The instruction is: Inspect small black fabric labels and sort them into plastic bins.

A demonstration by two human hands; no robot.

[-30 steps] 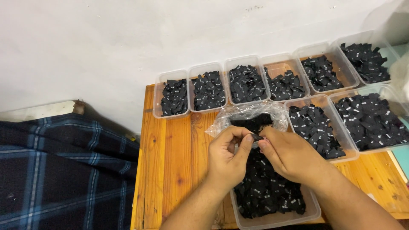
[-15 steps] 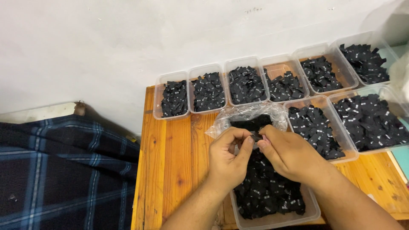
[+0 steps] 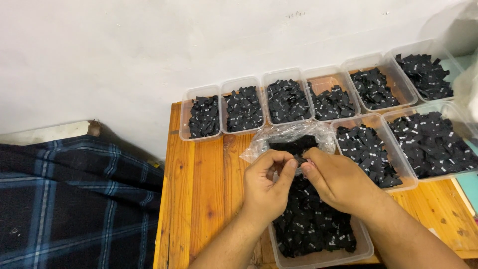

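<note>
Both hands meet above a clear plastic tub (image 3: 366, 245) filled with small black fabric labels (image 3: 311, 224). My left hand (image 3: 266, 187) and my right hand (image 3: 338, 179) pinch one small black label (image 3: 298, 160) between their fingertips. Just behind the fingers lies a crumpled clear plastic bag (image 3: 289, 137) with more black labels inside. The tub's near part is partly hidden by my forearms.
Several clear tubs of black labels stand in a row along the white wall (image 3: 204, 117) (image 3: 286, 99) (image 3: 423, 74), with two more at the right (image 3: 368, 149) (image 3: 433, 142). They rest on an orange wooden table (image 3: 199, 199). A dark blue plaid cloth (image 3: 74, 199) lies left of the table.
</note>
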